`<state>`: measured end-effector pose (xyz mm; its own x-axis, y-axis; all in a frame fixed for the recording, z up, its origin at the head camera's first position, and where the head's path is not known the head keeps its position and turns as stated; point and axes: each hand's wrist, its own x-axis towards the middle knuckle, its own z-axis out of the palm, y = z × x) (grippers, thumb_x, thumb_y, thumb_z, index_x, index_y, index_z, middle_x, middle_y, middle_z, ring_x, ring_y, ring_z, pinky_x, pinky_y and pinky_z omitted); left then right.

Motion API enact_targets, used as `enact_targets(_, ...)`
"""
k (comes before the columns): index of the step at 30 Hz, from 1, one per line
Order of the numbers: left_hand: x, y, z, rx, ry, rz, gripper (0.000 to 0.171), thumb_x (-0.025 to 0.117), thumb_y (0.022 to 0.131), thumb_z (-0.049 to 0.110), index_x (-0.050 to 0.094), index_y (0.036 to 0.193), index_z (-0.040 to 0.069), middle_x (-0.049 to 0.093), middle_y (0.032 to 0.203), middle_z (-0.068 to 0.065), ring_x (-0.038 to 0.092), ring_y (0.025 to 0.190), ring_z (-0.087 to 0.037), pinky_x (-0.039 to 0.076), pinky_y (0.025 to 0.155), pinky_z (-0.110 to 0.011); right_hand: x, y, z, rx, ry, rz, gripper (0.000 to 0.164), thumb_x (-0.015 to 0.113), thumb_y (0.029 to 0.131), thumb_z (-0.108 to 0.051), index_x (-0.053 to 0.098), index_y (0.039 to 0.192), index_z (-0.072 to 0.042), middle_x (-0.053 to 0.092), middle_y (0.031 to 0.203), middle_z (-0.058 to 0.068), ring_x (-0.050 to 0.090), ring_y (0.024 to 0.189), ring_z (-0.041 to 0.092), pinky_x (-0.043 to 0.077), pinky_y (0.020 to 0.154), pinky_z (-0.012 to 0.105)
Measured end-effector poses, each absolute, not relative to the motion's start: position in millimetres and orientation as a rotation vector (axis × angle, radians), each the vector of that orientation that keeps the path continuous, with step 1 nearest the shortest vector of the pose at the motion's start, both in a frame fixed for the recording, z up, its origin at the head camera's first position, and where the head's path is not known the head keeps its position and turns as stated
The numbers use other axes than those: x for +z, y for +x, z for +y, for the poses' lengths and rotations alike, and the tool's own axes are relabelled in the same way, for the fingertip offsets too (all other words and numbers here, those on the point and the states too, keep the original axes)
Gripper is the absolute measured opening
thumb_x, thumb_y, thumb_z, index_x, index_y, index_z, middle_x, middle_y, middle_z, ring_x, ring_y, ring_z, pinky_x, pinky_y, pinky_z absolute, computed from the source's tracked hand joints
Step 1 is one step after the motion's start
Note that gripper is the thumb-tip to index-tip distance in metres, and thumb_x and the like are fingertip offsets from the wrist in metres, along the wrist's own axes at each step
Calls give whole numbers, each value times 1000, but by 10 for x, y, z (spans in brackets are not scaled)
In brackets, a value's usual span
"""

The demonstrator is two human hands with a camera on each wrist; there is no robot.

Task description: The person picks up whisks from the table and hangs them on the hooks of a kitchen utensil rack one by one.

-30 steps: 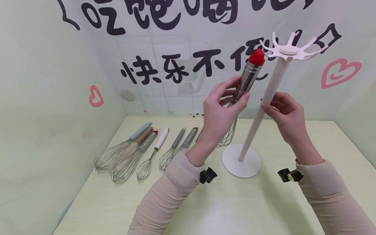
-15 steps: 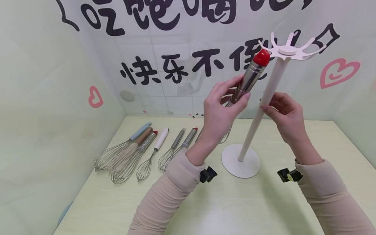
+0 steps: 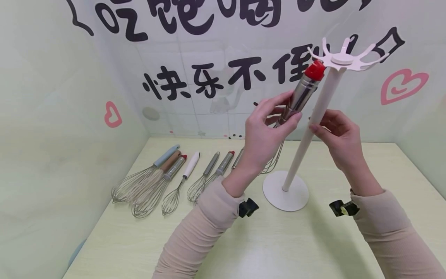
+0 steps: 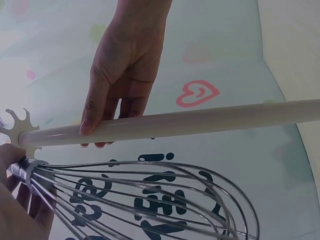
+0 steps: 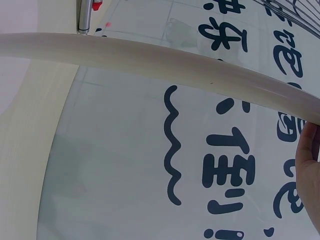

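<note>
My left hand (image 3: 265, 131) grips a balloon whisk by its metal handle (image 3: 302, 95), thumb on one side and fingers on the other. The whisk's red end tilts up to the right, beside the hooks (image 3: 343, 60) of a white stand; I cannot tell if they touch. Its wire loops (image 4: 150, 185) show below the left hand in the left wrist view. With thumb and fingers, my right hand (image 3: 338, 135) holds the stand's pole (image 3: 300, 155) about midway. The pole leans as seen from the head, above its round base (image 3: 275, 195).
Several whisks lie in a row on the left of the table, among them a blue-handled whisk (image 3: 166, 156), a white-handled whisk (image 3: 191, 164) and a grey-handled whisk (image 3: 211, 164). One metal whisk (image 3: 238, 158) is partly behind my left wrist. A printed wall sheet (image 3: 195, 124) hangs behind.
My left hand has shifted slightly right with the whisk, bringing the red end closer to the stand's hooks and a little lower. My right hand stays on the pole.
</note>
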<state>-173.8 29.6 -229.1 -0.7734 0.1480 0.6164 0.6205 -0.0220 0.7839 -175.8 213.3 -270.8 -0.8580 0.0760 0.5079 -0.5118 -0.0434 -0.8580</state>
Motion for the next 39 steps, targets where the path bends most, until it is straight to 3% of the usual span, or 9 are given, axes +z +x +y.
enact_targets(17, -2342, -1792, 338, -1875, -868, -2009, 49, 70, 84, 5, 54, 130, 3, 58, 121, -14, 61, 107, -20, 52, 92, -14, -2723, -1793, 2150, 1955, 487, -1815, 32, 61, 87, 6, 70, 109, -17, 67, 101, -8, 64, 91, 6, 55, 81, 12)
enact_targets(39, -2463, -1914, 367, -1851, -894, -2062, 45, 70, 84, 6, 55, 127, 4, 61, 120, -11, 62, 107, -16, 52, 91, -14, -2709, -1826, 2209, 1983, 528, -1846, 35, 59, 89, 5, 66, 117, -15, 66, 108, -7, 63, 95, 7, 54, 81, 11)
